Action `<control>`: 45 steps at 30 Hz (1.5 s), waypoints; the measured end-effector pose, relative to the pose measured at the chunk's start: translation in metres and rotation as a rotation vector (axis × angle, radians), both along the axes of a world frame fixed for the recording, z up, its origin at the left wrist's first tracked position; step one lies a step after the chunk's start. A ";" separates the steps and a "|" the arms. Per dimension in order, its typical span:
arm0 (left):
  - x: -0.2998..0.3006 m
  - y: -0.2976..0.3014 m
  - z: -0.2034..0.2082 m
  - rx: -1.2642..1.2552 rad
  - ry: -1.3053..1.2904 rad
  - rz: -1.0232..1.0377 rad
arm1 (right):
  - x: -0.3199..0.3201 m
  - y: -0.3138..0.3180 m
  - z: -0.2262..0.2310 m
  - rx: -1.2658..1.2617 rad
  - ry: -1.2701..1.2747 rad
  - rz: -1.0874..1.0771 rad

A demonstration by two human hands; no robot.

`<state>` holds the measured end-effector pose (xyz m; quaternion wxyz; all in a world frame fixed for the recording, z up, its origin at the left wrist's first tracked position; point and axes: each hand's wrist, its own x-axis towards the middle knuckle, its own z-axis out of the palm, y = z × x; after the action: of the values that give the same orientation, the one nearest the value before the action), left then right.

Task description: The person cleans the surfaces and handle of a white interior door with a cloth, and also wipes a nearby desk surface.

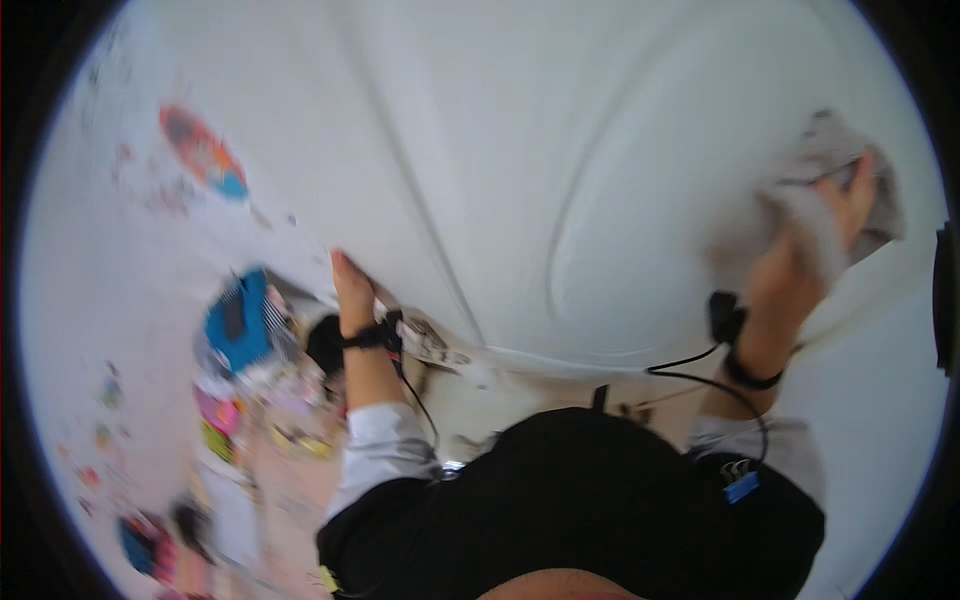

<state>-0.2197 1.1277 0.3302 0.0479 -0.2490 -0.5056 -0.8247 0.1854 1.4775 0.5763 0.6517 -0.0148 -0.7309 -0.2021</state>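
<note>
My right hand [848, 205] is closed on a grey cloth [885, 215], which lies bunched against a large white smooth surface [500, 150] with curved ridges. Part of the cloth is smeared by motion and wraps over the back of the hand. Farther left, my left hand [354, 288] is at the near left side of the white surface, seen edge-on. Its fingers look stretched out, with nothing visible in them, though blur hides the details. Black straps with small devices and cables sit on both wrists.
A pile of soft coloured things, with a blue piece [238, 325] among them, lies left of my left arm. Beyond it, a pale surface bears an oval coloured picture [203, 152] and small marks. More coloured items [150, 545] are at the lower left. A cable [700, 378] hangs from my right wrist.
</note>
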 end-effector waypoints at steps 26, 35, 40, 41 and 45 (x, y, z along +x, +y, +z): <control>-0.055 -0.011 -0.063 0.038 0.020 -0.236 | 0.039 0.060 -0.011 -0.617 0.118 -0.107; -0.007 -0.009 0.004 -0.426 0.273 -0.303 | -0.155 -0.134 0.123 -0.103 -0.023 -0.316; -0.009 -0.020 0.015 -0.422 0.301 -0.393 | -0.262 -0.253 0.116 -0.064 -0.081 -0.100; -0.006 -0.022 0.019 -0.419 0.300 -0.370 | -0.274 -0.278 0.106 -0.142 -0.099 0.050; -0.008 -0.022 0.024 -0.431 0.337 -0.327 | -0.305 -0.306 0.052 -0.030 -0.220 -0.020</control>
<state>-0.2281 1.1054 0.3544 -0.0561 -0.4646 -0.6068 -0.6425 -0.1194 1.1718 0.6281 0.5650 -0.0095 -0.8009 -0.1981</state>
